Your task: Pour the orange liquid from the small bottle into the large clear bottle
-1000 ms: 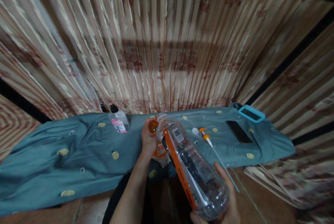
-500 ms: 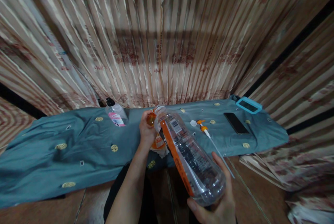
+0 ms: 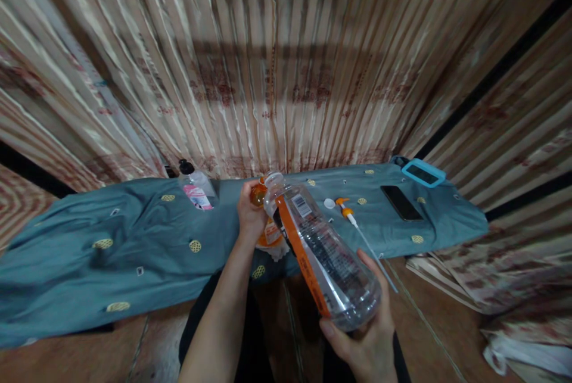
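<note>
My right hand (image 3: 361,323) is wrapped round the base of a large clear plastic bottle (image 3: 328,258) with an orange and grey label. The bottle is tilted, its uncapped neck pointing away from me and to the left. Beside that neck, my left hand (image 3: 251,210) grips an orange bottle (image 3: 270,234) near its top. The clear bottle partly covers the orange one, so I cannot tell whether the two mouths touch. On the cloth to the right lie an orange-headed pump (image 3: 346,210) with a long white tube and a small white round cap (image 3: 329,204).
A clear pump bottle (image 3: 196,191) with a pink label and black head stands to the left. A black phone (image 3: 401,202) and a blue-framed device (image 3: 423,173) lie to the right. Everything rests on a green patterned cloth (image 3: 156,240), with pleated curtains (image 3: 268,73) behind.
The view has shifted slightly, so everything sits a little higher in the picture. Both hands keep their hold, and the base of the clear bottle has come up slightly.
</note>
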`<move>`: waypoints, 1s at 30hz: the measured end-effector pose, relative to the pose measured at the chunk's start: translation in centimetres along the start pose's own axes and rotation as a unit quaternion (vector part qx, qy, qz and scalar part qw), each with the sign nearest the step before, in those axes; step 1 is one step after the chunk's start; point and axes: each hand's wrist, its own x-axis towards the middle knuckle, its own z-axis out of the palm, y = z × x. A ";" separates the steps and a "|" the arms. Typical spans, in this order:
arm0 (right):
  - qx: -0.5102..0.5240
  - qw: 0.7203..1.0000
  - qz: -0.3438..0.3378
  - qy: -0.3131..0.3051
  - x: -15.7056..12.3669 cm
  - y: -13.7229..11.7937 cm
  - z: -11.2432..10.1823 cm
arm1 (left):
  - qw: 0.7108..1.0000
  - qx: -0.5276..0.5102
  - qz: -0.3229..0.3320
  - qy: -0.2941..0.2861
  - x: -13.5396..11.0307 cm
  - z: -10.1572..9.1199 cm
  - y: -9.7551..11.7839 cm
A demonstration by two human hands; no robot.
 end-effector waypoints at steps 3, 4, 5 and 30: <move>0.010 1.000 0.010 -0.002 0.0 0.1 -0.1 | 1.000 -0.003 -0.001 -0.003 -0.1 0.0 0.2; 0.009 1.000 0.011 -0.003 0.0 0.1 -0.1 | 1.000 -0.003 -0.001 -0.002 -0.1 0.0 0.3; 0.007 1.000 0.012 -0.005 0.0 0.1 -0.1 | 1.000 -0.002 -0.002 0.000 -0.1 0.0 0.4; -0.006 0.999 -0.027 -0.038 1.5 1.4 -1.6 | 1.000 0.021 0.016 -0.007 -0.2 0.0 0.1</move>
